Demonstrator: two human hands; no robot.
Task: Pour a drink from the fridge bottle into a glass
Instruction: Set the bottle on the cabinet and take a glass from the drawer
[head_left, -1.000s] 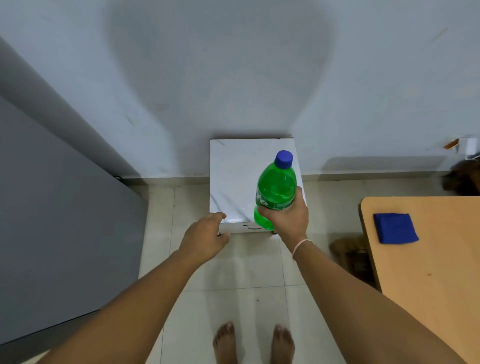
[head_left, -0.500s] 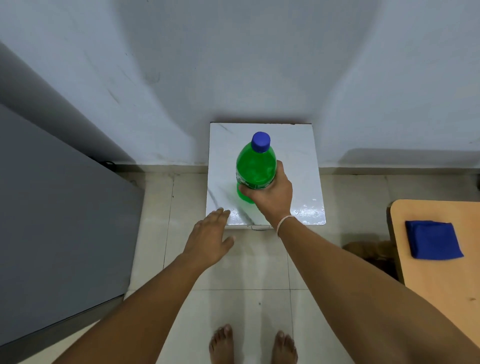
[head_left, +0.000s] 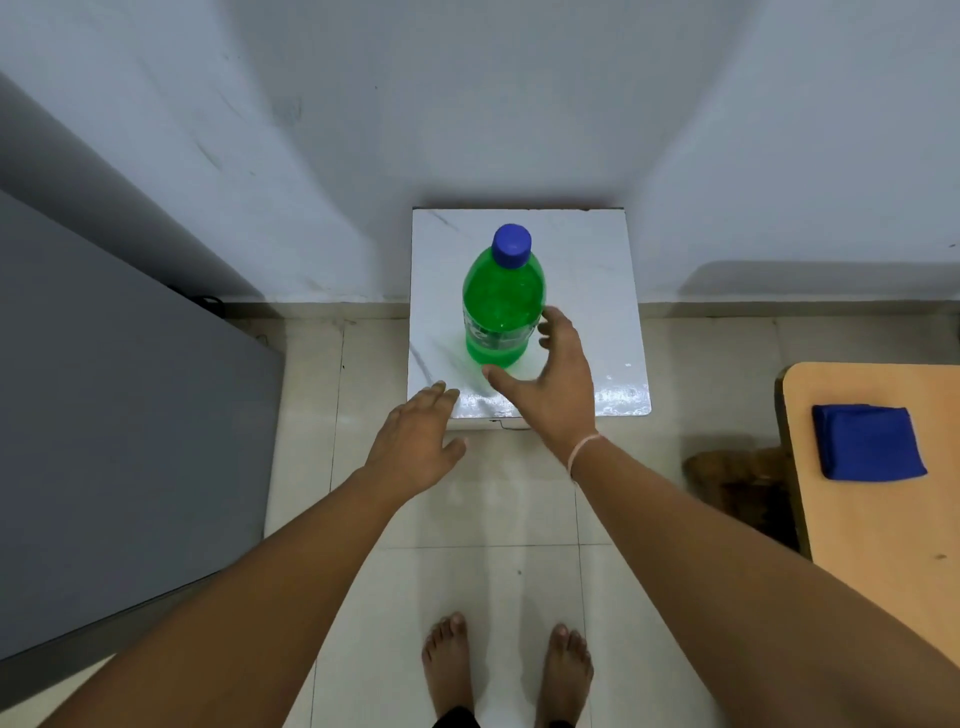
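A green plastic bottle (head_left: 501, 306) with a blue cap stands upright on a small white marble-topped stand (head_left: 597, 291) against the wall. My right hand (head_left: 550, 374) hovers just right of and in front of the bottle, fingers spread, holding nothing. My left hand (head_left: 415, 441) floats lower, at the stand's front left corner, fingers straight and relaxed. No glass is in view.
A grey fridge side (head_left: 114, 405) fills the left. A wooden table (head_left: 883, 519) at the right edge carries a folded blue cloth (head_left: 867, 441). A brown object (head_left: 737, 478) lies on the tiled floor beside the table. My bare feet stand below.
My right hand set the bottle down on the stand and let go, its fingers now spread apart from it. The left hand stayed near the stand's front corner.
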